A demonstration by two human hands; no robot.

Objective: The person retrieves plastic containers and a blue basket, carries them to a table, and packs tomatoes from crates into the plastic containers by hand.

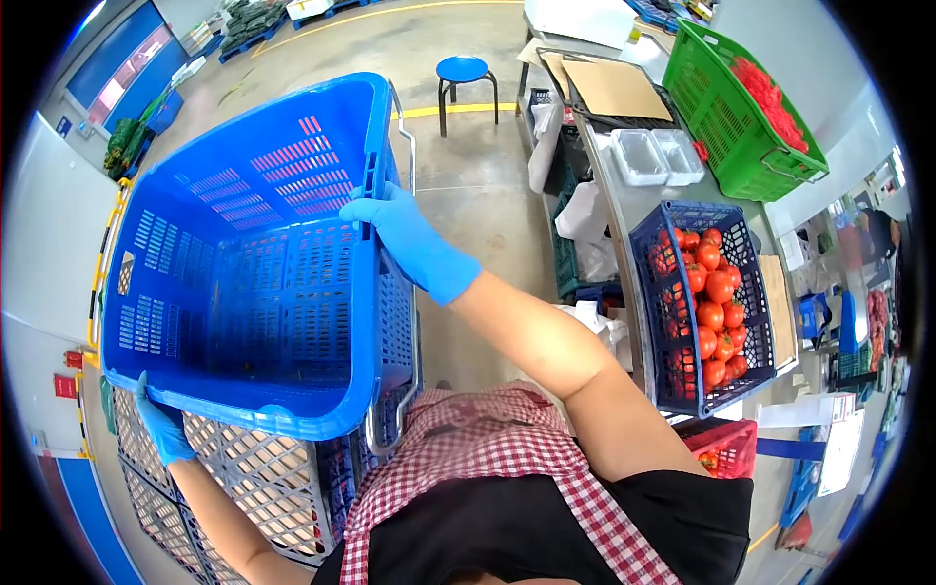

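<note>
A large blue plastic crate with slotted walls and nothing inside fills the left of the head view, tilted with its opening toward me. My right hand, in a blue glove, is closed over its right rim near the handle slot. Its near left edge is gripped by my left hand, also gloved in blue, though some of those fingers are hidden by the rim. Below the crate are grey lattice crates, and a metal frame runs along its right side.
To my right, a metal table bears a dark blue crate of tomatoes, clear plastic trays, cardboard and a green crate holding red netting. A blue stool stands ahead. A red crate sits low at right.
</note>
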